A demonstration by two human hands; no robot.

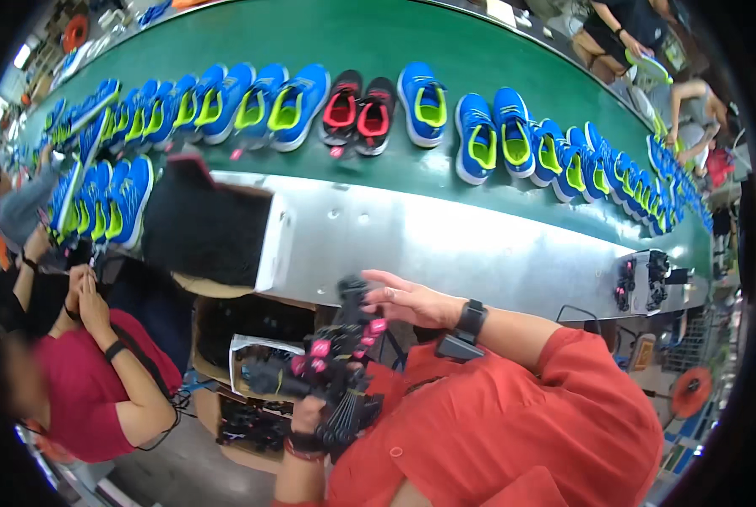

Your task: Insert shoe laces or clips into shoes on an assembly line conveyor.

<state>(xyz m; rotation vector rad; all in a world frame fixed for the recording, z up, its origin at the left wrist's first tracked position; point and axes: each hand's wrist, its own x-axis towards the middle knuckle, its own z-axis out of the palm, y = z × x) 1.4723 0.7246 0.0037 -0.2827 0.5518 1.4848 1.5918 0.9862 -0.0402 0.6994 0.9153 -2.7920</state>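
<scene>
My left hand (308, 416) is closed around the lower part of a bundle of black hanger-like pieces with bright pink labels (331, 363), held in front of my body. Their exact kind is hard to make out. At the bundle's upper end, my right hand (412, 302) has its fingers stretched out and apart, with the tips against a dark piece (352, 291). Below the bundle, an open carton (259, 345) contains more black pieces.
Blue shoes (302, 106) line the green conveyor belt (352, 38), with a black-and-red pair (358, 114) among them. A metal ledge (445, 245) runs before me, carrying a box of black pieces (648, 283) at right. A dark-filled carton (204, 224) and a co-worker's hands (90, 304) are left.
</scene>
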